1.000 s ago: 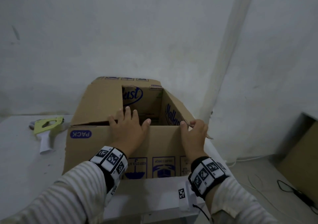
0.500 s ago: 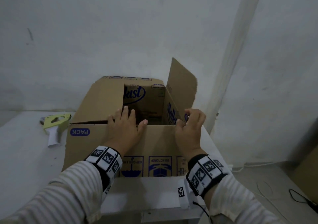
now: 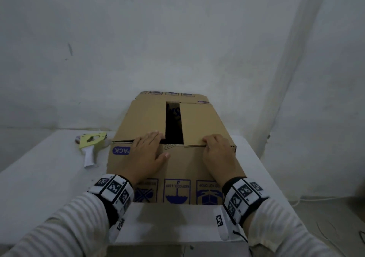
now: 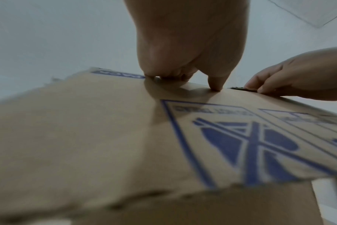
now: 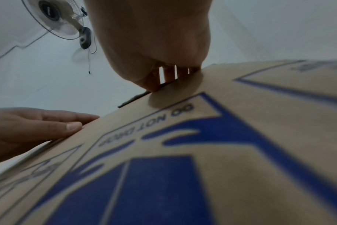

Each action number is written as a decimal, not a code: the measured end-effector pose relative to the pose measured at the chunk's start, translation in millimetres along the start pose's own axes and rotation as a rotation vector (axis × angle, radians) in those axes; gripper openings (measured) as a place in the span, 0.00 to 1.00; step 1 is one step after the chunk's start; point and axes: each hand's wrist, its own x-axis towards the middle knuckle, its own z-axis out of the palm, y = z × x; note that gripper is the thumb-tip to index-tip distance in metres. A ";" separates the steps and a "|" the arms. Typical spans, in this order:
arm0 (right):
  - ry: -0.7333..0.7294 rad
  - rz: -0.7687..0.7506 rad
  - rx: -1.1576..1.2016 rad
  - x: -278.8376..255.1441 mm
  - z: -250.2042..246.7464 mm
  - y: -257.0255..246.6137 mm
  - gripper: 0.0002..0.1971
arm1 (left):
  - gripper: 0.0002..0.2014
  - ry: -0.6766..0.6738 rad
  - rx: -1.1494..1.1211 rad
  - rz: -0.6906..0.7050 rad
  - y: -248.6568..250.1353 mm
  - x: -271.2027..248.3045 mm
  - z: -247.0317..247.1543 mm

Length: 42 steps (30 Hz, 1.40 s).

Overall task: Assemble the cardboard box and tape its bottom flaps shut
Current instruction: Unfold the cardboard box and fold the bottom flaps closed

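Note:
A brown cardboard box (image 3: pixel 177 169) with blue print stands upside down on the white table (image 3: pixel 39 187). Its left flap (image 3: pixel 144 118) and right flap (image 3: pixel 199 122) lie folded flat over the top, with a dark gap between them. My left hand (image 3: pixel 156 144) lies flat on the left flap's near edge, thumb against the near wall. My right hand (image 3: pixel 207 143) curls over the right flap's near edge and pinches it. The left wrist view shows my left hand (image 4: pixel 183 76) on the box edge; the right wrist view shows my right hand (image 5: pixel 159 76) over the flap edge.
A yellow-green tape dispenser (image 3: pixel 91 142) with a white handle lies on the table left of the box. White walls stand close behind and to the right. A fan (image 5: pixel 63 19) hangs on the wall. Cables (image 3: pixel 324 235) lie on the floor at the lower right.
The right flap, upright half a second ago, now lies folded down over the box. My left hand slid up onto the left flap's edge.

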 end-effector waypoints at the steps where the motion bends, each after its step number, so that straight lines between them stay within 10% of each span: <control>1: -0.032 -0.016 -0.028 -1.2 0.8 -5.2 0.16 | 0.37 -0.017 -0.002 0.011 -9.5 -2.3 -3.4; 7: -0.164 -0.121 -0.138 -9.7 19.7 -47.1 0.21 | 0.26 0.019 -0.075 0.050 -73.0 -6.5 -19.6; 16: -0.451 -0.092 -0.279 -23.6 28.0 -95.5 0.38 | 0.37 -0.203 -0.003 0.195 -120.9 -14.6 -38.5; 24: -0.672 0.011 -0.241 -14.0 -24.7 -134.3 0.27 | 0.29 -0.261 -0.196 0.172 -137.0 -6.6 -66.4; 28: -0.568 -0.015 -0.128 -6.7 -72.8 -158.7 0.24 | 0.22 -0.127 -0.157 0.183 -136.4 -7.9 -68.2; 35: 0.061 -0.115 -0.127 15.5 -56.0 -149.4 0.26 | 0.18 0.066 -0.450 -0.137 -116.1 -4.7 -55.1; 42: -0.108 0.038 -0.151 28.2 -2.4 -120.9 0.36 | 0.16 0.222 -0.641 -0.168 -105.8 1.8 -40.4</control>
